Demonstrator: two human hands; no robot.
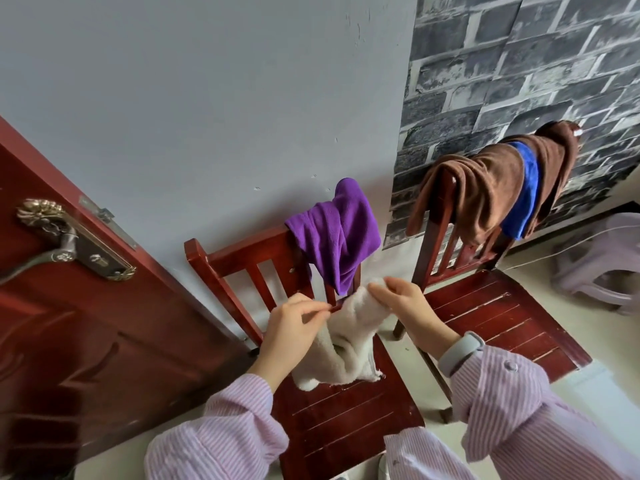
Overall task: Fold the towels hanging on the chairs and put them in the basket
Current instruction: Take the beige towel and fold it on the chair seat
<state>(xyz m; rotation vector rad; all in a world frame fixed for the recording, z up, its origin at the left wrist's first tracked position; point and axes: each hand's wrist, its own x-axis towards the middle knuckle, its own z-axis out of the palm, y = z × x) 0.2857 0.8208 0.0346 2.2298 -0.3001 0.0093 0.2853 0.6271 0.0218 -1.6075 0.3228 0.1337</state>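
A white fluffy towel [346, 341] hangs bunched between my two hands above the seat of the near red wooden chair [346, 420]. My left hand [289, 332] pinches its left top edge; my right hand [407, 304] pinches its right top corner. A purple towel [337, 233] is draped over that chair's backrest, right above my hands. On the second red chair [491, 323] to the right, a brown towel [485, 188] and a blue towel [526, 199] hang over the backrest. No basket is in view.
A dark red door [69, 341] with a brass handle [65, 237] stands ajar at the left. A pale plastic stool [602, 265] sits at the far right. Grey wall and brick-pattern wall lie behind the chairs.
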